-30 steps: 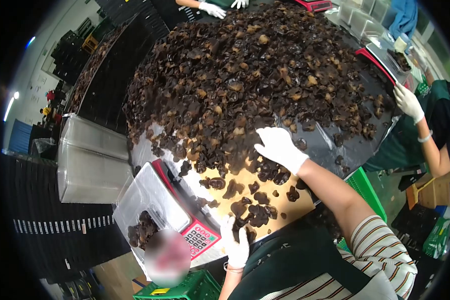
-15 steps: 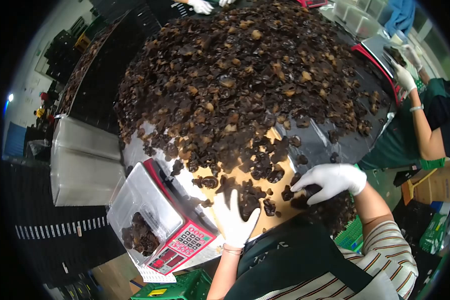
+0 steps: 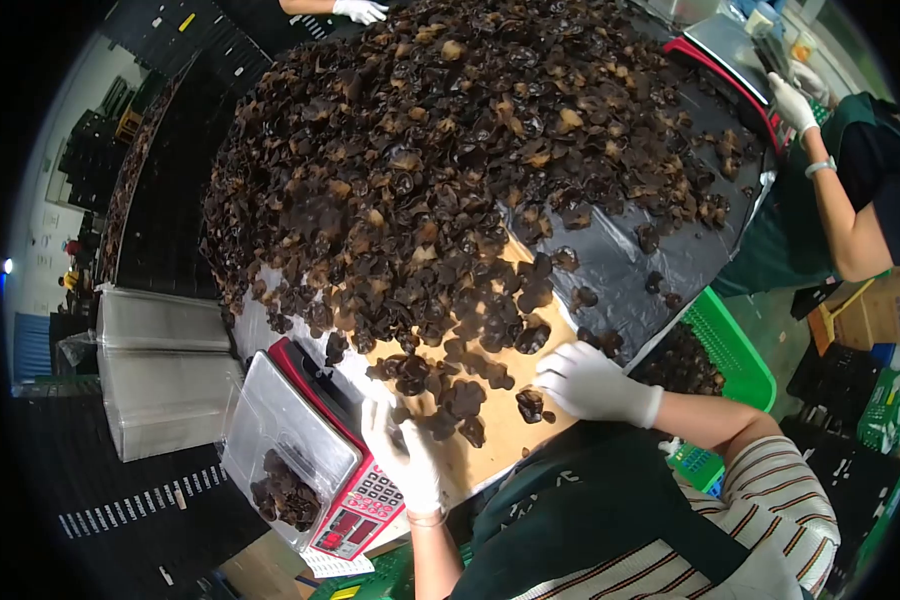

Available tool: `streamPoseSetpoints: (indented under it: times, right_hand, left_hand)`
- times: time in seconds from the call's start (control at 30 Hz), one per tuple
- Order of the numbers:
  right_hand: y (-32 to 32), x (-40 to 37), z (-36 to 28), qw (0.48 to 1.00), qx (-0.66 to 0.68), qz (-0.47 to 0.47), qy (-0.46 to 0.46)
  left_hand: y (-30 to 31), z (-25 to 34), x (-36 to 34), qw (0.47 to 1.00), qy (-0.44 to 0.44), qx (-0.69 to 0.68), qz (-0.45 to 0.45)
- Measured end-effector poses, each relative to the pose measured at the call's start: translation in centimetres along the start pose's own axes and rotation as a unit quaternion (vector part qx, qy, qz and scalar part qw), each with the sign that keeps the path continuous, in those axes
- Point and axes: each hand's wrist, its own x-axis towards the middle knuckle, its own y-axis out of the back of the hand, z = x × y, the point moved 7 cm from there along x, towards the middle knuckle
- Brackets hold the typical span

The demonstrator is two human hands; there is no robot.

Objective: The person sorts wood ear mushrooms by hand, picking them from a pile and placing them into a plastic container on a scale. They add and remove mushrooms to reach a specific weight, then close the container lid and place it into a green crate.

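Note:
Dark wood ear mushrooms point(image 3: 400, 200) lie in a big heap over the table, with loose pieces spilling onto a tan board point(image 3: 510, 440) before me. My left hand point(image 3: 402, 455), in a white glove, is at the board's left edge near the scale; its thumb and fingers are apart beside a small cluster of wood ear point(image 3: 460, 400). On the board's right side, my gloved right hand point(image 3: 595, 385) has its fingers curled together, close to a single wood ear piece point(image 3: 532, 405). Whatever lies under those fingers is hidden.
A red-framed scale point(image 3: 305, 440) with a clear container of wood ear point(image 3: 286, 492) stands at left. Beyond it are stacked clear containers point(image 3: 165, 370). A green basket point(image 3: 740, 350) holds more wood ear. At right, a co-worker's gloved hand point(image 3: 792, 105) is beside another scale point(image 3: 725, 50).
My right hand has moved left from the board's right edge onto the board, its fingers now curled. My left hand has drawn left toward the scale. The view has shifted.

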Motion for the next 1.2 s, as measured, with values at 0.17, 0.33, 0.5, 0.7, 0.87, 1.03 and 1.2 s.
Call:
streamPoseSetpoints:
  times: [0.17,0.33,0.5,0.7,0.87,1.03,1.2]
  right_hand:
    - [0.9,-1.2,-1.3,0.996,0.077,0.037,-0.018]
    - [-2.5,-0.8,-3.9,0.995,0.066,0.016,0.076]
    - [-0.4,-6.7,-1.7,0.978,0.016,-0.194,0.075]
    - [2.5,-5.5,-1.7,0.980,0.061,-0.187,0.013]
    - [3.2,1.5,-2.1,0.997,0.058,-0.039,-0.027]
    - [2.1,4.2,-1.9,0.995,-0.028,0.009,-0.092]
    - [0.3,2.3,-3.6,0.996,0.061,-0.053,0.029]
  left_hand:
    - [0.3,-1.2,-2.7,0.990,0.081,-0.111,0.019]
    - [-1.2,-2.0,-2.9,0.987,0.090,-0.135,0.005]
    - [-2.1,0.7,-1.8,0.994,-0.046,0.049,-0.090]
    - [-6.8,2.8,-5.6,0.936,-0.116,0.148,-0.297]
    - [-3.9,-0.3,-5.8,0.983,0.033,-0.071,-0.168]
    - [-2.4,-0.5,-5.9,0.981,0.064,-0.037,-0.180]
    - [-3.1,0.6,-5.5,0.988,-0.001,0.059,-0.141]
